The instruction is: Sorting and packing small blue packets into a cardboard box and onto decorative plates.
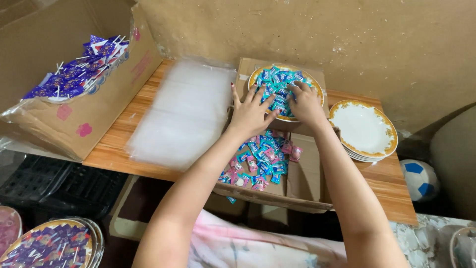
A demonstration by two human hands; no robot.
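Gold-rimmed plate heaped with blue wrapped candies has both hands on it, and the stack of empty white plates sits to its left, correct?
Not quite. The head view shows the stack of empty white plates to the right of the gold-rimmed plate of blue wrapped candies. Left hand and right hand do rest on it.

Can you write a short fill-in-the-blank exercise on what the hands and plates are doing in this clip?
1. Both the left hand and the right hand rest on a plate heaped with ____ wrapped candies.
2. The stack of empty white plates has a ____ rim.
3. The pile of clear plastic bags lies to the ____ of the left hand.
4. Loose blue and pink candies lie on flattened ____.

Missing words: blue; gold; left; cardboard
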